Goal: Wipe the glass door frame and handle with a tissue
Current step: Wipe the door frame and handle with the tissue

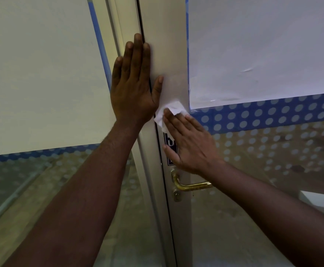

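A cream door frame (167, 45) runs up the middle of the head view between two glass panes. My left hand (134, 81) lies flat on the frame with its fingers straight, pointing up. Just below and to its right, my right hand (188, 143) presses a white tissue (171, 110) against the frame with straight fingers; the tissue sticks out past the fingertips. A brass lever handle (190, 186) sits below my right hand, untouched. A dark sticker (169, 140) on the frame is partly hidden under my right hand.
White paper sheets (263, 45) cover the upper glass on both sides. A blue band with pale dots (263, 114) crosses the right pane below the sheet. A dark seam (166, 189) runs down the frame left of the handle.
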The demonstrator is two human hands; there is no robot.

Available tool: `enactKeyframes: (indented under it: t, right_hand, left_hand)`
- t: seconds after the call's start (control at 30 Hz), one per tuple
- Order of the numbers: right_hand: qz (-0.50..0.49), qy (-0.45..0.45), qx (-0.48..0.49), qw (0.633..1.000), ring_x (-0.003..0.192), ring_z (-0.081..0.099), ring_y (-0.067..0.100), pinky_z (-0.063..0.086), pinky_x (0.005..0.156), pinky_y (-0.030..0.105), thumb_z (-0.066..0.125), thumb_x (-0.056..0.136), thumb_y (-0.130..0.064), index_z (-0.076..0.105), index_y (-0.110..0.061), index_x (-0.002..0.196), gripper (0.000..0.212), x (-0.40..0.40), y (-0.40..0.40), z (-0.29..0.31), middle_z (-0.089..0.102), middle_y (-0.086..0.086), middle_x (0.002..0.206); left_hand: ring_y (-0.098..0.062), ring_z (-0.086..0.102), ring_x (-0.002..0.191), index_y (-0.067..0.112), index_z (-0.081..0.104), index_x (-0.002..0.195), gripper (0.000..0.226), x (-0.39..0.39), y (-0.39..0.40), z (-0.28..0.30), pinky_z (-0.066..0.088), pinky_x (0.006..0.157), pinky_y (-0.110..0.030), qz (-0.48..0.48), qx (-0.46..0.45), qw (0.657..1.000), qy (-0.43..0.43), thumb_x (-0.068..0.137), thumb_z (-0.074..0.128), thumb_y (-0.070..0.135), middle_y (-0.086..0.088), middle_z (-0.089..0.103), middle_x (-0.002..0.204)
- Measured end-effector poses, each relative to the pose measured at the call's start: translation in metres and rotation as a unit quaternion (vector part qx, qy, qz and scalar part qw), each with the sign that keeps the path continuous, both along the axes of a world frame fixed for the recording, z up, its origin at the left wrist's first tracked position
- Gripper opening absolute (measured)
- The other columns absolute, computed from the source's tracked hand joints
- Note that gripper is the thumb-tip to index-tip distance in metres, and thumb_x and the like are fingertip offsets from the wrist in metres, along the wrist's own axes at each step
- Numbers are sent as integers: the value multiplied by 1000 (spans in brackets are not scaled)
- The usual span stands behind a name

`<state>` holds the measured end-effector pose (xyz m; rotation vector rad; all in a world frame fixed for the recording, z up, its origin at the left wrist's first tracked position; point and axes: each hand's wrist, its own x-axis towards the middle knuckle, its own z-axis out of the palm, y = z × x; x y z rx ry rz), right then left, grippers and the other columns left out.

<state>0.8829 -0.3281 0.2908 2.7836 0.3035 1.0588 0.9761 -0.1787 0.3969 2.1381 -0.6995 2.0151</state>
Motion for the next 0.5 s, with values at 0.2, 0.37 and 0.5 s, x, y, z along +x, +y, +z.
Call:
enactKeyframes:
  t: [0.2,0.37,0.5]
  right_hand:
    - [14,75,-53,996,149,1,21,0,121,37,9,94,-65,-2,-13,155,80,-14,-7,-27,10,10,162]
    - [-16,-19,37,999,150,-2,18,1,121,36,15,97,-59,5,-13,155,75,5,9,11,-2,5,163]
    - [-8,45,-20,999,149,-2,22,2,121,37,12,98,-60,2,-12,155,75,-14,0,-22,1,8,163]
  left_hand:
    - [-28,19,152,5,25,157,65,0,0,1,8,125,-38,3,2,1000,3,109,38,47,-17,25,163]
    - [-28,19,152,5,26,156,65,3,-1,1,6,125,-37,8,3,1000,-7,109,36,47,-17,26,163]
    - [-27,18,152,5,25,157,64,2,0,1,6,125,-36,2,0,1000,-1,109,36,46,-16,25,163]
